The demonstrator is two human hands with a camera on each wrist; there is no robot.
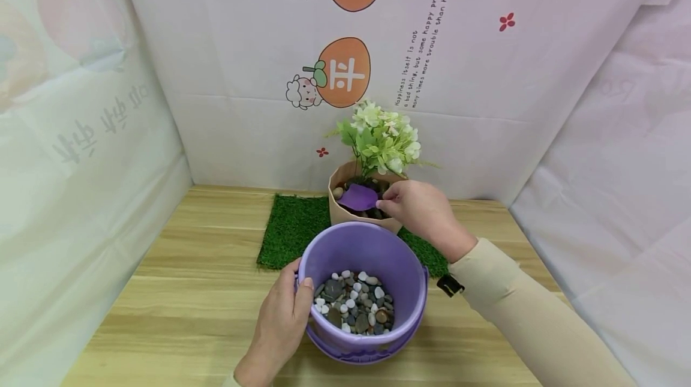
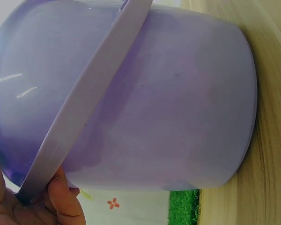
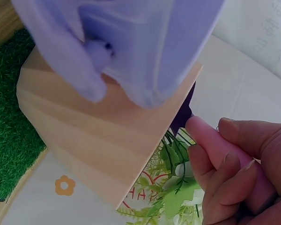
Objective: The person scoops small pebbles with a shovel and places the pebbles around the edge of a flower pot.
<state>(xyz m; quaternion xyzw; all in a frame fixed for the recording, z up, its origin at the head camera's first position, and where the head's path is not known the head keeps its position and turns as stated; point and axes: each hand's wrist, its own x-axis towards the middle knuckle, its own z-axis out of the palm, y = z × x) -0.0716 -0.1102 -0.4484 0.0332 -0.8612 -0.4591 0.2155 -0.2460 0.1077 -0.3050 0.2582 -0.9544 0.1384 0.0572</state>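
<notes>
My left hand [image 1: 278, 318] grips the left rim of a purple bucket [image 1: 356, 246], its thumb over the edge. White, grey and brown pebbles [image 1: 356, 306] cover the bucket's bottom. In the left wrist view, the bucket's handle [image 2: 86, 98] slants down its side, with fingers close by its lower end. My right hand [image 1: 423, 213] holds a small trowel by its pink handle [image 3: 220, 145]. The purple trowel blade [image 1: 358, 197] lies inside the mouth of a beige flowerpot [image 1: 341, 214], over dark contents with some stones. White-flowered greenery [image 1: 383, 141] rises from the pot.
The pot stands behind the bucket on a green artificial turf mat [image 1: 294, 231]. Below is a wooden table [image 1: 194, 291]. A printed cloth [image 1: 243, 75] hangs upright behind, with white cloth at both sides. The bucket and pot stand very close together.
</notes>
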